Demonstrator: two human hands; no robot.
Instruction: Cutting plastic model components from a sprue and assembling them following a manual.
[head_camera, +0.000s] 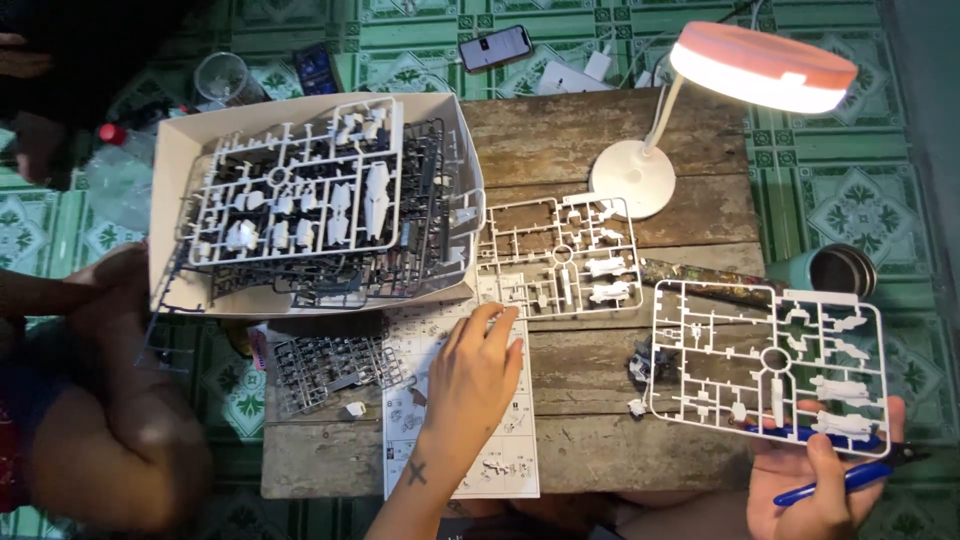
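Note:
My left hand (470, 375) lies flat, fingers spread, on a printed instruction sheet (500, 460) on a low wooden table (600, 140). Its fingertips reach toward a white plastic parts frame (560, 255) lying on the wood. My right hand (815, 480) at the lower right holds a second white parts frame (770, 360) by its near edge, together with blue-handled nippers (850, 475). A small dark assembled piece (645, 362) and a white bit (637, 407) sit between my hands.
A white box (165, 200) stacked with white and dark parts frames fills the table's left. A grey frame (330, 365) lies below it. A lit desk lamp (760, 65), a teal cup (835, 270), a phone (495, 47), a clear cup (222, 77) and my knee (110, 420) surround the table.

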